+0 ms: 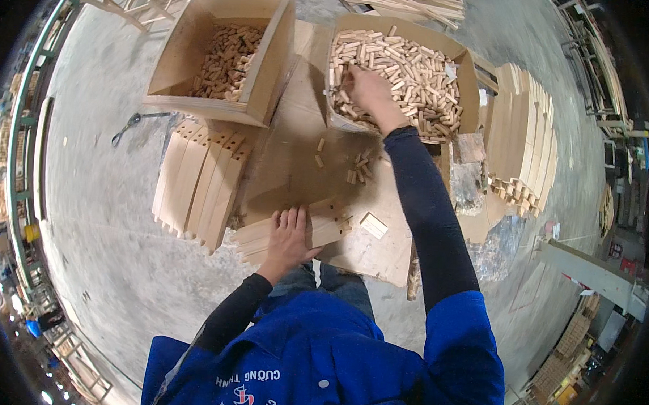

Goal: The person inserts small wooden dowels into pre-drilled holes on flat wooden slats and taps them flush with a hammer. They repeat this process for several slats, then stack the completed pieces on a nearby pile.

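Note:
My left hand (287, 238) lies flat across a few pale wooden pieces (327, 224), side by side near my body; its fingers are stretched out and the thumb points away to the right. Holes show near the right ends of these pieces. My right hand (368, 90) reaches into a cardboard box (471, 71) heaped with short wooden dowels (417, 72). Its fingers curl down at the left of the heap, and the fingertips are hidden, so what they hold cannot be made out. Several loose dowels (360, 168) lie on the cardboard-covered work surface (284, 143) between my hands.
At the back left stands a wooden box (265, 69) with darker dowels inside. Drilled wooden pieces (198, 182) are stacked at the left edge, and curved boards (523, 131) at the right. A small pale rectangular block (373, 225) lies right of my left hand.

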